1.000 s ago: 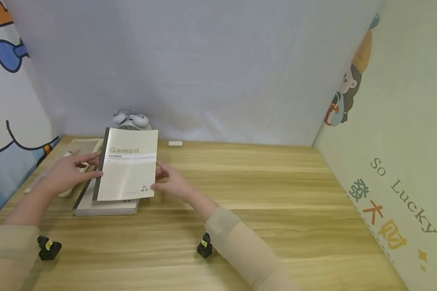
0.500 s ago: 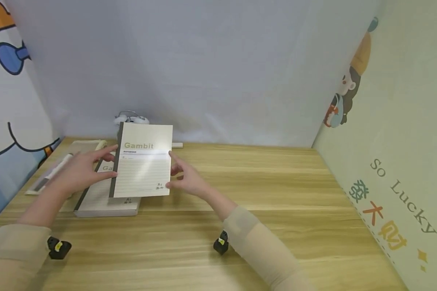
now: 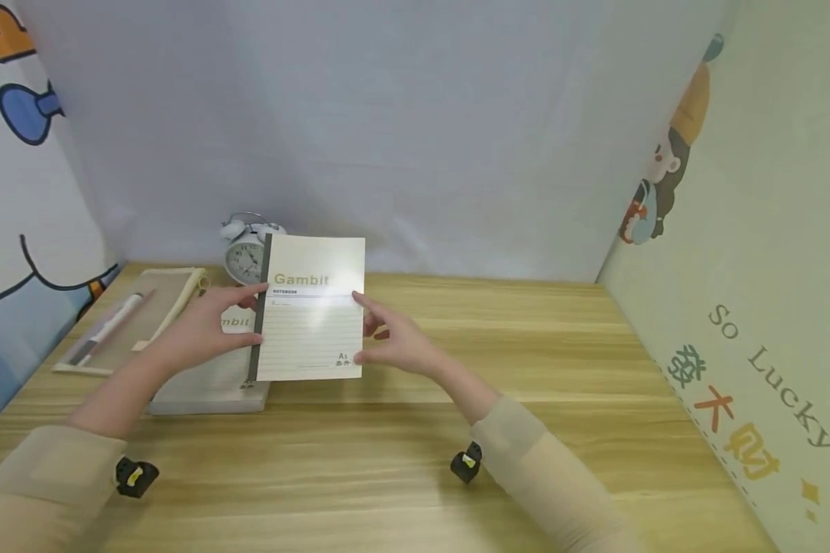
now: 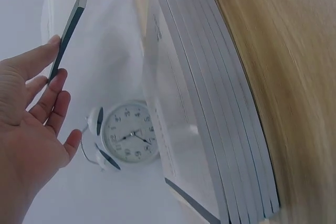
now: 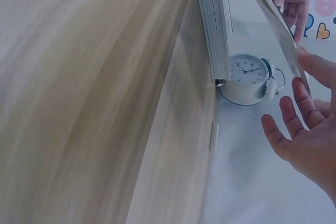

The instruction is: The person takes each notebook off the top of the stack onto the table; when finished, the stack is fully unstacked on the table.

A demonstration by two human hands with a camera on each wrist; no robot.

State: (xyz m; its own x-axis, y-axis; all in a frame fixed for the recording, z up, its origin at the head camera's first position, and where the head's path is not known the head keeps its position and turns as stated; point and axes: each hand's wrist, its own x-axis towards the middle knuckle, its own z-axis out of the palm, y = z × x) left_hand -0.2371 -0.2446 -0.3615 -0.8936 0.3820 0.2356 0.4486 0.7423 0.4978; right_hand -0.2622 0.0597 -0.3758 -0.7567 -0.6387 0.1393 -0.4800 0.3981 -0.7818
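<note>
A cream notebook (image 3: 311,322) with "Gambit" on its cover hangs raised in front of me, its dark spine on the left. My left hand (image 3: 207,330) pinches the spine edge between thumb and fingers. On the opposite edge, my right hand (image 3: 401,338) grips the cover side with thumb and fingertips. Below and to the left lies a stack of similar notebooks (image 3: 207,376), partly covered by my left hand and the raised one. In the left wrist view, several thick layers of the stack (image 4: 220,108) show, apart from the held notebook (image 4: 68,35).
A white twin-bell alarm clock (image 3: 244,259) stands behind, partly hidden by the notebook. Left of the stack lies a clear zip pouch (image 3: 159,296) with a pen (image 3: 114,319). A small white block (image 5: 214,136) sits near the back wall. Printed walls border the wooden table (image 3: 595,430).
Both hands have carried the notebook rightward, off much of the stack. The clock face and zip pouch now show more, while the small white block is hidden in the head view.
</note>
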